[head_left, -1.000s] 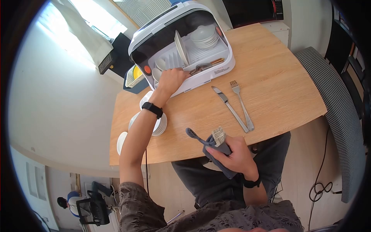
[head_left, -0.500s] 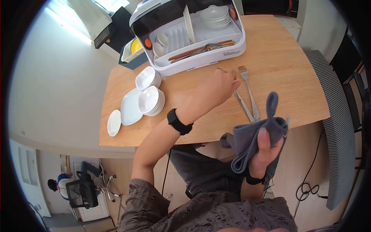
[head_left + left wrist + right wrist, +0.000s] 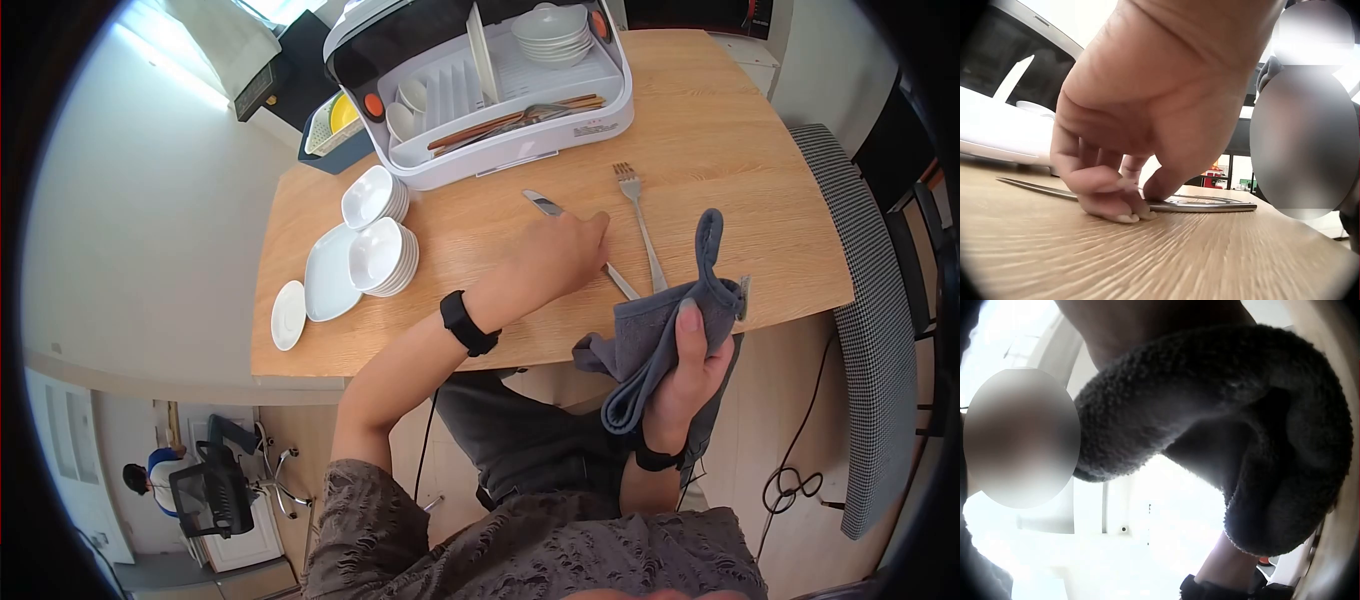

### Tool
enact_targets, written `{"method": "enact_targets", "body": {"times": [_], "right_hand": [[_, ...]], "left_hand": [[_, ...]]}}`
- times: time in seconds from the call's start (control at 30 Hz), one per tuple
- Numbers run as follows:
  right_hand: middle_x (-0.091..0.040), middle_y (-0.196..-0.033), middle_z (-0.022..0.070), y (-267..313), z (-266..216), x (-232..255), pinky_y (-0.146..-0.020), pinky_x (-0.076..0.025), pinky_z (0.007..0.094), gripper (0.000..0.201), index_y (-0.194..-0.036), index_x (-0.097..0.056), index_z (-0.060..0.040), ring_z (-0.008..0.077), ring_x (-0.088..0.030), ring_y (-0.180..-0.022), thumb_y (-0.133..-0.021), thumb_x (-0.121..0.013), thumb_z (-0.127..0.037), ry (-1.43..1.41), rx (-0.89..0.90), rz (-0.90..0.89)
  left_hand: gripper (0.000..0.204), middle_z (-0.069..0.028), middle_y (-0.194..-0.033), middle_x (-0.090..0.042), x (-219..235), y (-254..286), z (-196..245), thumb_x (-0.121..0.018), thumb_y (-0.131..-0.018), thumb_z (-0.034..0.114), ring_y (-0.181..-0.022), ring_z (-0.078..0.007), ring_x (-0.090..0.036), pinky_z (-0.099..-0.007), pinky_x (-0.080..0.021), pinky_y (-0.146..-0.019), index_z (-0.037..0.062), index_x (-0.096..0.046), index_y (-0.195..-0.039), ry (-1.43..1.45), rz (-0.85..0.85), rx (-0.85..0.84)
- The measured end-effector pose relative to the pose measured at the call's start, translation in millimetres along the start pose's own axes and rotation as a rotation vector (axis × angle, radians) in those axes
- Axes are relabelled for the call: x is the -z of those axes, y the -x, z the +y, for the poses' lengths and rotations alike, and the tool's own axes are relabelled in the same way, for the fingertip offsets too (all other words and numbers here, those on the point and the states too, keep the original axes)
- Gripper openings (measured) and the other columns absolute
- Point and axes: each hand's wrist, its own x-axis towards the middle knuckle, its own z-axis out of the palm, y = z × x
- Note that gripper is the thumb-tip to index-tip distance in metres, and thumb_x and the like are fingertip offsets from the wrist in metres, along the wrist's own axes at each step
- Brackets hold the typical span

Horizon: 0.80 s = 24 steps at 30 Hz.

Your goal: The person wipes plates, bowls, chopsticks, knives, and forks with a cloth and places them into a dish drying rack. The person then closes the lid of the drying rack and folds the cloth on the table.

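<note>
My left hand [image 3: 560,252] is down on the wooden table, its fingers and thumb pinching a table knife [image 3: 1210,207] around the middle. In the head view the knife's blade tip sticks out beyond the knuckles and its handle end shows on the near side. A fork [image 3: 641,222] lies just right of the knife. Near the table's front edge my right hand [image 3: 688,378] holds a bunched grey cloth [image 3: 650,340], thumb pressed on top. In the right wrist view the thick folds of cloth [image 3: 1147,406] hide most of that hand.
A white dish rack [image 3: 500,165] at the back holds bowls, a plate, spoons and chopsticks [image 3: 480,130]. On the left stand stacked white bowls [image 3: 378,255], a square plate [image 3: 328,285] and a small dish [image 3: 288,315]. A blue basket [image 3: 345,150] sits beside the rack.
My left hand has come from the rack's cutlery tray across the table and down onto the knife. My right hand has shifted right with the cloth, which now hangs more unfolded.
</note>
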Motion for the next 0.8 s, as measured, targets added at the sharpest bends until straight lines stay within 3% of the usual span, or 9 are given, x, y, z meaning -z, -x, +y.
{"method": "enact_targets", "body": {"times": [0.03, 0.37, 0.47, 0.57, 0.67, 0.73, 0.8], "right_hand": [[-0.060, -0.082, -0.0033, -0.8, -0.8, -3.4, -0.069, -0.039, 0.0205, 0.016, -0.095, -0.065, 0.0012, 0.0042, -0.050, -0.074, -0.092, -0.069, -0.014, -0.010, 0.000, 0.037], [-0.060, -0.084, -0.0038, -9.3, 11.1, 2.3, -0.070, -0.040, 0.0202, 0.015, -0.097, -0.066, 0.0010, 0.0039, -0.049, -0.075, -0.093, -0.067, -0.013, 0.013, -0.008, -0.005], [-0.061, -0.086, -0.0035, -11.6, 14.8, 2.2, -0.070, -0.040, 0.0197, 0.016, -0.097, -0.066, 0.0011, 0.0036, -0.050, -0.076, -0.094, -0.068, -0.014, 0.009, -0.034, -0.022], [-0.065, -0.088, 0.0006, -13.8, 20.2, 4.8, -0.074, -0.045, 0.0223, 0.017, -0.099, -0.066, 0.0001, 0.0068, -0.057, -0.078, -0.094, -0.066, -0.017, 0.023, -0.057, -0.037], [-0.065, -0.091, 0.0010, -15.2, 25.1, 1.5, -0.075, -0.046, 0.0223, 0.018, -0.101, -0.066, 0.0003, 0.0073, -0.058, -0.081, -0.095, -0.065, -0.016, 0.003, -0.094, 0.006], [-0.065, -0.097, 0.0018, -16.3, 30.2, 1.6, -0.077, -0.047, 0.0232, 0.021, -0.107, -0.065, 0.0005, 0.0082, -0.060, -0.085, -0.097, -0.063, -0.017, -0.046, -0.117, 0.023], [-0.064, -0.094, -0.0004, -14.9, 28.7, -4.5, -0.077, -0.044, 0.0220, 0.021, -0.106, -0.065, 0.0004, 0.0063, -0.056, -0.085, -0.099, -0.061, -0.019, -0.050, -0.162, 0.020]], "left_hand": [[0.020, -0.0191, -0.064, -0.063, -1.8, 0.7, -1.5, -0.059, -0.091, 0.024, -0.063, -0.0397, -0.065, -0.0491, -0.050, -0.054, 0.0037, -0.056, -0.092, -0.049, 0.002, 0.044], [0.023, -0.0243, -0.060, -0.060, -0.2, 12.4, -22.0, -0.061, -0.084, 0.015, -0.059, -0.0431, -0.062, -0.0504, -0.051, -0.055, -0.0042, -0.049, -0.090, 0.027, -0.031, 0.159], [0.023, -0.0254, -0.062, -0.060, -9.9, 17.8, -32.9, -0.060, -0.084, 0.013, -0.060, -0.0433, -0.063, -0.0491, -0.051, -0.055, -0.0049, -0.048, -0.091, 0.039, -0.020, 0.107], [0.018, -0.0246, -0.066, -0.061, -12.4, 29.0, -38.9, -0.056, -0.087, 0.009, -0.058, -0.0423, -0.063, -0.0477, -0.051, -0.053, -0.0039, -0.048, -0.097, -0.009, 0.108, 0.027], [0.018, -0.0205, -0.071, -0.065, 23.5, 34.7, -31.0, -0.053, -0.092, 0.007, -0.055, -0.0356, -0.064, -0.0418, -0.051, -0.050, -0.0006, -0.050, -0.108, 0.234, 0.068, 0.054], [0.021, -0.0132, -0.075, -0.068, 50.8, 39.8, -15.5, -0.053, -0.098, 0.008, -0.055, -0.0245, -0.066, -0.0349, -0.051, -0.049, 0.0037, -0.051, -0.118, 0.513, 0.021, 0.277], [0.022, -0.0112, -0.078, -0.069, 68.6, 53.2, 1.7, -0.054, -0.098, 0.009, -0.058, -0.0205, -0.067, -0.0317, -0.050, -0.049, 0.0029, -0.051, -0.119, 0.662, 0.088, 0.260]]}}
